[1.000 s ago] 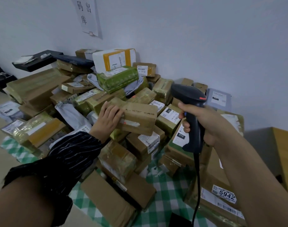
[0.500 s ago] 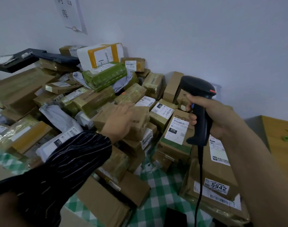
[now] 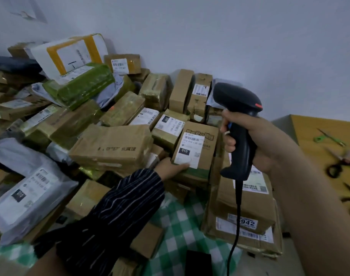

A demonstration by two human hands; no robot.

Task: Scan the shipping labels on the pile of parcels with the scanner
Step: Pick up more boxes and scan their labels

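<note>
Head camera is showing the right hand (image 3: 257,140) clasping the handle of the black scanner (image 3: 237,108) (its cable (image 3: 238,206) hanging below). The left hand (image 3: 170,168) is gripping the lower edge of a cardboard box (image 3: 209,156) in the pile of parcels (image 3: 110,144), thumb lying on its "010" shipping label (image 3: 190,150), just beside the scanner.

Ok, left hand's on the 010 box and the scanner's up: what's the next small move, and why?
Probably tip the scanner down onto the barcode at the top of the label. The left hand grips the 010 box by its lower corner with the label facing up, while the right hand holds the scanner's head above it.
</note>
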